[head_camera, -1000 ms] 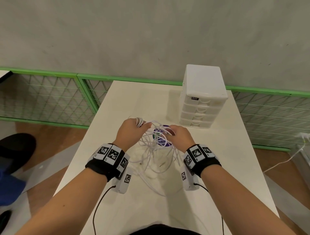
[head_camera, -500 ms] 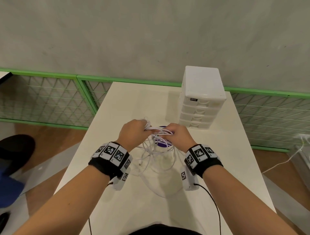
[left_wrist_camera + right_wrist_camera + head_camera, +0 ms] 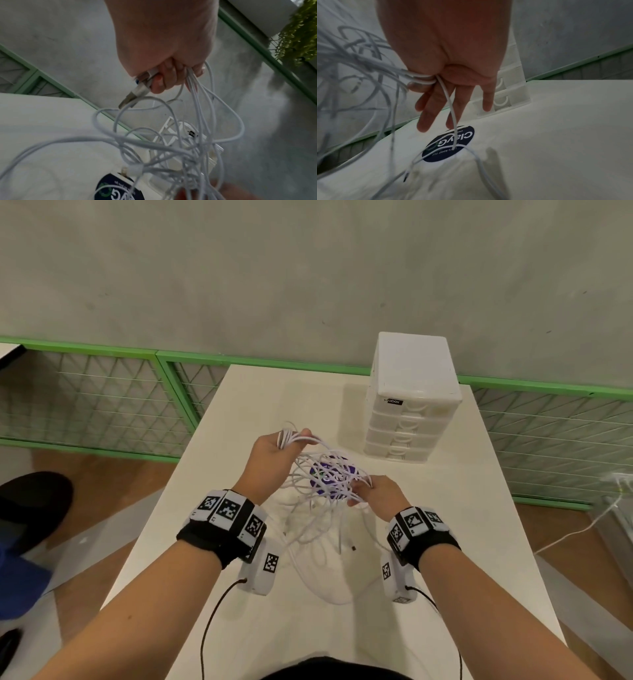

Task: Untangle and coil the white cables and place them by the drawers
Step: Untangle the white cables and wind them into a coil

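Note:
A tangle of white cables [image 3: 325, 477] hangs between my two hands above the white table [image 3: 445, 542]. My left hand [image 3: 274, 453] is raised and grips a bundle of cable loops [image 3: 195, 86] together with a metal USB plug [image 3: 135, 93]. My right hand [image 3: 376, 491] pinches several strands [image 3: 421, 79] between thumb and palm, its other fingers [image 3: 428, 115] straight and pointing down. Loose loops trail down onto the table [image 3: 318, 559]. The white drawer unit [image 3: 411, 398] stands at the table's far right, apart from the cables.
A round dark-blue sticker [image 3: 327, 474] lies on the table under the tangle. Green mesh fence panels [image 3: 102, 402] run behind the table against a grey wall. A separate white cord [image 3: 582, 529] lies on the wooden floor at right. A dark shoe [image 3: 30, 501] is at left.
My left hand has lifted up and away from the right, pulling its loops out of the tangle. The right hand has dropped slightly and stays on the strands.

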